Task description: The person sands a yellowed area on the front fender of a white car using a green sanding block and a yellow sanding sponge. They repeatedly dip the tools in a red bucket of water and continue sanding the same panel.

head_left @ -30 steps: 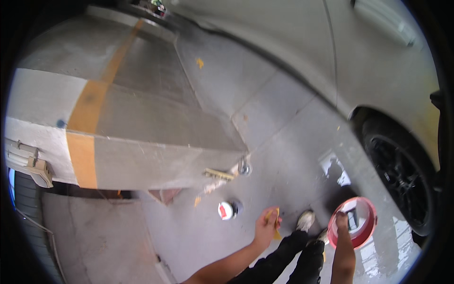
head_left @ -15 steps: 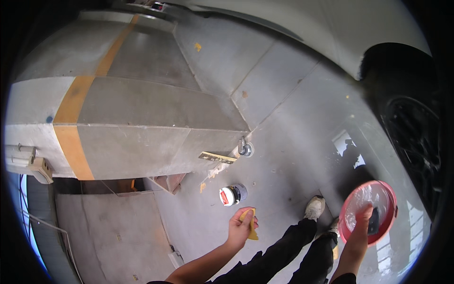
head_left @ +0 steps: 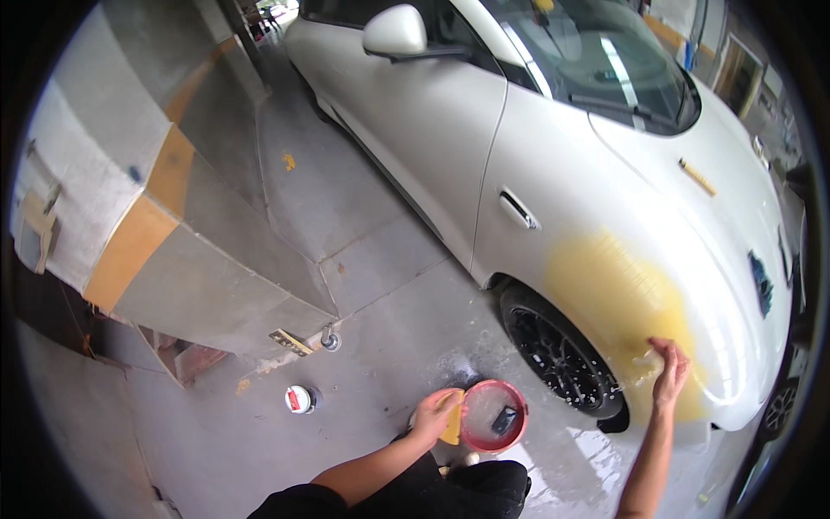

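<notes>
My right hand (head_left: 670,368) is raised to the white car's front fender (head_left: 605,216). Its bent fingers press a small pale pad (head_left: 645,363) against a large yellow patch (head_left: 618,298) above the black front wheel (head_left: 562,359). My left hand (head_left: 435,408) is low, at the left rim of a red bucket (head_left: 471,437) that stands on the wet concrete floor, and it holds a yellow sponge (head_left: 452,422). A dark object lies in the water inside the bucket. My dark-trousered legs fill the lower edge.
A grey concrete ramp with orange stripes (head_left: 173,251) rises on the left. A small white-and-red tin (head_left: 298,399) sits on the floor near it, beside a metal fitting (head_left: 329,340). The car's door and side mirror (head_left: 394,31) stretch away at the top.
The view swung up from the floor to the car. My right hand let go of the red bucket, which is now on the floor, and rose to the fender. My left hand still holds the sponge.
</notes>
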